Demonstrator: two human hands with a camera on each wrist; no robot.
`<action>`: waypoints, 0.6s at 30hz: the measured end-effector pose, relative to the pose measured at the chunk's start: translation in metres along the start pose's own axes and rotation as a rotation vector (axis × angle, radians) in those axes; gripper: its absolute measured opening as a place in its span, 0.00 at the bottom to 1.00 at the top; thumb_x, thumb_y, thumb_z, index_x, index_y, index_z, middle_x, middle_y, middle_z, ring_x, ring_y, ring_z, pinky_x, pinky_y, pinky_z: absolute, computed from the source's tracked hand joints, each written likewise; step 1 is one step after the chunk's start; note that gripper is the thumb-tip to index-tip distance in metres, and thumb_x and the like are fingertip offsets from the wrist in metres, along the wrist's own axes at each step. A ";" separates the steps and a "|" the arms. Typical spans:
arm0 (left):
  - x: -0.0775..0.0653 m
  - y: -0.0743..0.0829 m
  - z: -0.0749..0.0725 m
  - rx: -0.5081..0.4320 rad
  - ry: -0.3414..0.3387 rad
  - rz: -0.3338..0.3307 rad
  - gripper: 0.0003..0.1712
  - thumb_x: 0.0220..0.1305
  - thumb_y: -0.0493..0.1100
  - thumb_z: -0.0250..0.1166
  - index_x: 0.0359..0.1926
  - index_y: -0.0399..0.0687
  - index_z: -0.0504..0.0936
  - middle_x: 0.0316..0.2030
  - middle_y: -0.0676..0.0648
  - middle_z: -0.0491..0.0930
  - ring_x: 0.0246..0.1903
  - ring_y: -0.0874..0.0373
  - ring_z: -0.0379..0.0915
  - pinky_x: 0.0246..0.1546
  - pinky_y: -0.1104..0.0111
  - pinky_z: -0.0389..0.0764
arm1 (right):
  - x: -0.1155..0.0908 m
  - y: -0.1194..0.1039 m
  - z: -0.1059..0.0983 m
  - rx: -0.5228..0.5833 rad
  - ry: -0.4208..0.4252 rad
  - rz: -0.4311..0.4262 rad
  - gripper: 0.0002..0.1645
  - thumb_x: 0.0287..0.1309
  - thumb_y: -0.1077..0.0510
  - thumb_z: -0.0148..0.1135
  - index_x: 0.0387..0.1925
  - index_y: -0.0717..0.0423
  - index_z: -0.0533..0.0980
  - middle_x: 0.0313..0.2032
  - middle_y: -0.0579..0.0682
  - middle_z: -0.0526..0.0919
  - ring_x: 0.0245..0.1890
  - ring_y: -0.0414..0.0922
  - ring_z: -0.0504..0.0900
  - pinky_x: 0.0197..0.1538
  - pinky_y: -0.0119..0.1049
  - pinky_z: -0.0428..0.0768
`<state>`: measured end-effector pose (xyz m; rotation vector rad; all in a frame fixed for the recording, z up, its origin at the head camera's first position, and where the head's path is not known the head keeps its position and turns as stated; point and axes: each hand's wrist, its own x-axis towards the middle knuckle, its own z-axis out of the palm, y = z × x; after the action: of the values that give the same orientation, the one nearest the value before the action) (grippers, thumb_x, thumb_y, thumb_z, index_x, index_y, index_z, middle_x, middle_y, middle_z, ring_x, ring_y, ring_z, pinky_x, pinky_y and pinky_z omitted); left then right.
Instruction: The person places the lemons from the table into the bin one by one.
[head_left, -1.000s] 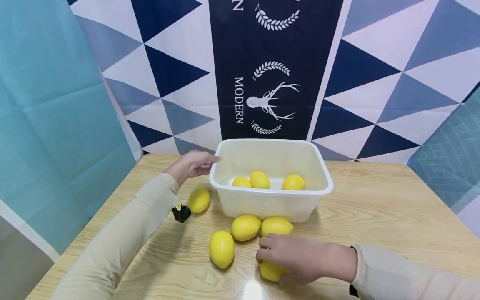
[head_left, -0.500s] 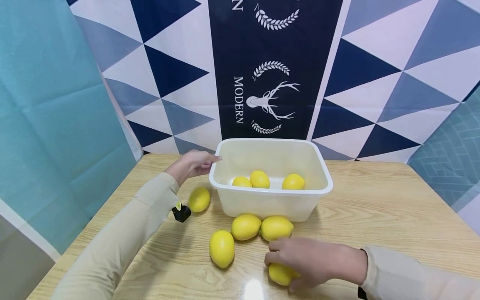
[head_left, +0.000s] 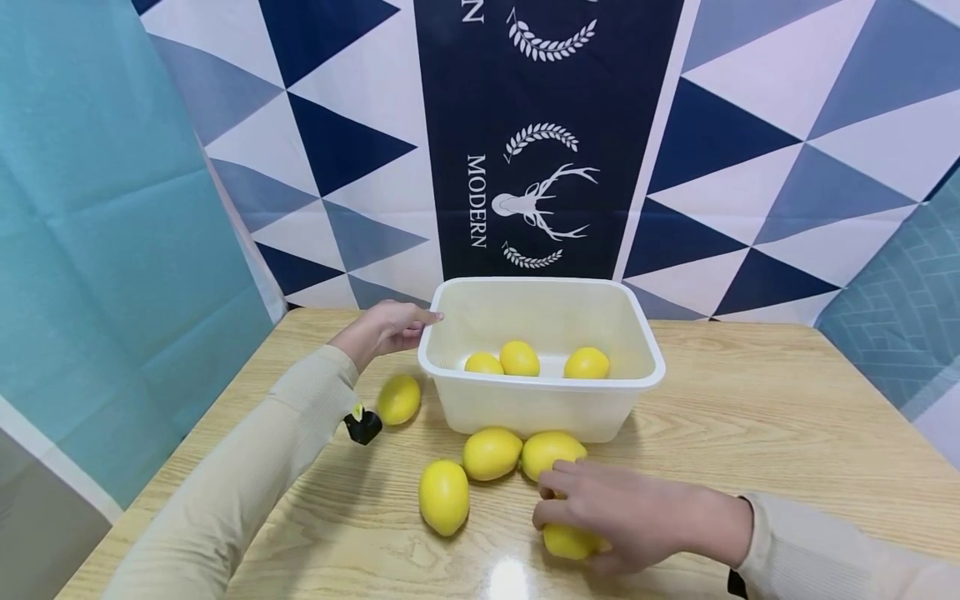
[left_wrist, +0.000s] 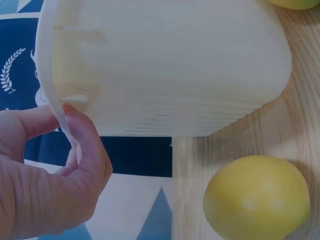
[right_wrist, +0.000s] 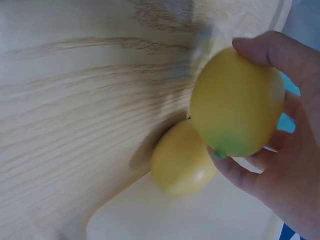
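My left hand (head_left: 392,327) pinches the left rim of a white plastic bin (head_left: 540,407), thumb over the edge and fingers outside, as the left wrist view shows. Between the thumb and fingers of my right hand (head_left: 618,510) is a yellow lemon (right_wrist: 237,102) with a greenish tip, partly hidden from the head camera by the hand. Just in front of the bin lie two lemons, a left one (head_left: 492,454) and a right one (head_left: 551,452). Another lemon (head_left: 443,497) rests nearer the front. Inside the bin are three lemons, among them one at the right (head_left: 587,363).
One more lemon (head_left: 398,399) lies left of the bin, below the left wrist. The wooden table (head_left: 765,417) reaches back to a patterned cloth (head_left: 540,150). Teal fabric (head_left: 127,233) hangs along the left side.
My right hand first drew back to the right with the lemon, then rose slightly toward the bin. My left hand has stayed on the rim.
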<state>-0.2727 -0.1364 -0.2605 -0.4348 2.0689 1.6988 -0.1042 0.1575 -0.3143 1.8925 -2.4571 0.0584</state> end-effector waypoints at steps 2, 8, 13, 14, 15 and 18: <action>0.000 0.000 0.000 -0.005 -0.002 0.001 0.31 0.63 0.42 0.65 0.64 0.39 0.66 0.43 0.47 0.73 0.43 0.58 0.76 0.60 0.69 0.78 | 0.000 0.001 -0.001 -0.012 0.018 -0.003 0.30 0.35 0.50 0.76 0.44 0.39 0.71 0.35 0.36 0.66 0.34 0.32 0.63 0.36 0.19 0.63; 0.000 0.000 0.000 -0.003 -0.005 -0.004 0.31 0.63 0.42 0.65 0.64 0.39 0.66 0.42 0.47 0.73 0.41 0.60 0.76 0.60 0.69 0.78 | -0.001 0.002 -0.006 -0.025 0.029 0.017 0.31 0.38 0.50 0.76 0.46 0.40 0.71 0.37 0.37 0.65 0.36 0.33 0.63 0.39 0.22 0.66; -0.002 0.001 0.000 0.004 -0.008 -0.001 0.31 0.64 0.42 0.64 0.64 0.39 0.66 0.41 0.48 0.72 0.38 0.61 0.75 0.60 0.69 0.78 | -0.001 0.003 -0.012 -0.067 0.044 0.020 0.32 0.34 0.51 0.76 0.46 0.40 0.72 0.38 0.37 0.66 0.38 0.34 0.64 0.40 0.23 0.68; -0.003 0.001 0.000 0.004 -0.007 -0.001 0.31 0.64 0.42 0.64 0.64 0.39 0.66 0.41 0.48 0.72 0.38 0.61 0.75 0.60 0.69 0.78 | -0.001 0.003 -0.013 -0.072 0.046 0.020 0.33 0.33 0.52 0.76 0.46 0.41 0.72 0.38 0.37 0.67 0.38 0.35 0.64 0.40 0.24 0.68; -0.003 0.001 0.000 0.005 -0.007 -0.002 0.31 0.64 0.42 0.64 0.64 0.39 0.66 0.41 0.48 0.72 0.39 0.60 0.75 0.60 0.70 0.78 | -0.001 0.003 -0.014 -0.074 0.049 0.020 0.33 0.32 0.53 0.75 0.45 0.41 0.72 0.39 0.37 0.67 0.38 0.35 0.65 0.40 0.24 0.68; -0.003 0.001 0.000 0.014 -0.001 -0.006 0.31 0.63 0.42 0.64 0.64 0.39 0.66 0.42 0.48 0.72 0.41 0.60 0.74 0.57 0.71 0.80 | 0.000 0.003 -0.017 -0.078 0.054 0.021 0.36 0.28 0.55 0.74 0.46 0.41 0.72 0.40 0.37 0.67 0.40 0.36 0.65 0.42 0.25 0.70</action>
<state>-0.2708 -0.1363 -0.2587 -0.4359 2.0752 1.6800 -0.1074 0.1592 -0.2975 1.8101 -2.4074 0.0132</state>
